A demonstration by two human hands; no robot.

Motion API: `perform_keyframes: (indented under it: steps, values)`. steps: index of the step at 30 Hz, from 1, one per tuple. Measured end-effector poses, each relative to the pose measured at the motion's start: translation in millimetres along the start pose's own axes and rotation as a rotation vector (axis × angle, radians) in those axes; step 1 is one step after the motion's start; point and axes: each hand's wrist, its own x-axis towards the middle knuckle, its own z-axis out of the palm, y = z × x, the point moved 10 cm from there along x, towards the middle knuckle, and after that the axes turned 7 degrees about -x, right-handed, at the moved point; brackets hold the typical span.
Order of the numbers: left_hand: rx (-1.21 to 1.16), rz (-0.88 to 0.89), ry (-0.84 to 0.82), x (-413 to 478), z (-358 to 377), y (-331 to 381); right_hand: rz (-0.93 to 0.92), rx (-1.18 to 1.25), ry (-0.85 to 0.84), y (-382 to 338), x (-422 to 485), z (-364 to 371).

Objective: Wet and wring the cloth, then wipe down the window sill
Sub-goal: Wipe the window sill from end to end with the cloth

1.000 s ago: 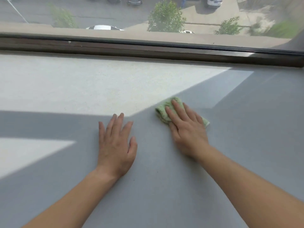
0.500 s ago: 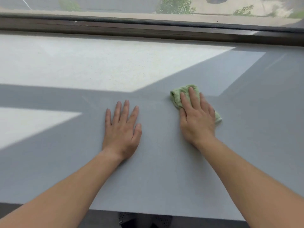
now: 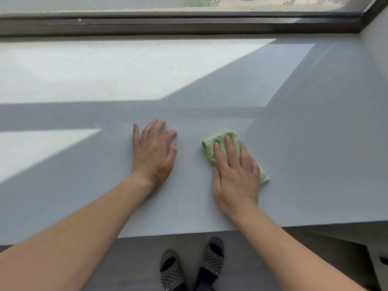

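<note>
A small folded green cloth (image 3: 212, 147) lies on the wide grey window sill (image 3: 315, 143), partly in shadow. My right hand (image 3: 236, 175) presses flat on the cloth with straight fingers, covering most of it; a corner shows at the lower right. My left hand (image 3: 154, 153) rests palm-down on the bare sill just left of the cloth, fingers spread and slightly bent.
The dark window frame (image 3: 189, 26) runs along the far edge, meeting a side wall (image 3: 378, 28) at the right. The sill's front edge (image 3: 189, 233) is close to me. Below it stand my feet in slippers (image 3: 191, 267) on the floor.
My right hand has drawn the cloth back toward the sill's front edge. My left hand stays planted on the sill. The view has tilted down, showing the floor and feet.
</note>
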Motion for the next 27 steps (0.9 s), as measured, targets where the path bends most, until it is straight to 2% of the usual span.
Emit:
perform_keyframes:
  steps: [4,6,7,11,13,16,18,20,22,24,25,27]
  values:
    - [-0.087,-0.019,-0.073,-37.4,3.4,8.0,-0.419,-0.029,-0.082,-48.6,-82.4,10.6]
    - [-0.112,-0.018,-0.087,-57.4,3.7,14.0,-0.493,-0.044,-0.086,-31.9,-79.6,11.1]
    - [-0.129,-0.013,-0.091,-66.0,4.0,18.6,-0.434,-0.047,-0.074,-16.4,-69.1,9.1]
    - [-0.15,-0.02,-0.146,-87.7,16.6,36.4,0.066,0.02,-0.025,22.0,-53.8,2.0]
    - [-0.11,-0.047,-0.149,-90.5,20.8,38.1,0.03,-0.016,-0.001,-0.2,-78.1,4.6]
    - [-0.055,-0.067,-0.12,-87.5,21.0,40.3,-0.269,-0.046,-0.063,-8.8,-108.1,10.8]
    - [-0.005,-0.038,-0.125,-82.8,24.1,45.8,-0.36,-0.063,-0.094,18.1,-101.4,9.1]
    - [0.006,-0.034,-0.152,-74.9,29.7,49.3,-0.243,-0.067,-0.09,62.6,-71.8,4.0]
    - [-0.008,-0.051,-0.168,-63.9,33.3,52.0,-0.016,-0.037,-0.063,100.4,-43.7,-4.3]
    - [-0.004,-0.055,-0.172,-49.3,36.8,56.3,0.121,-0.041,-0.037,102.5,-34.9,-7.0]
    - [0.006,-0.054,-0.179,-41.5,40.5,58.3,0.104,-0.051,-0.036,89.9,-38.2,-5.3]
    - [0.033,-0.071,-0.203,-28.2,49.6,60.7,-0.096,-0.063,-0.049,52.5,-57.8,0.8]
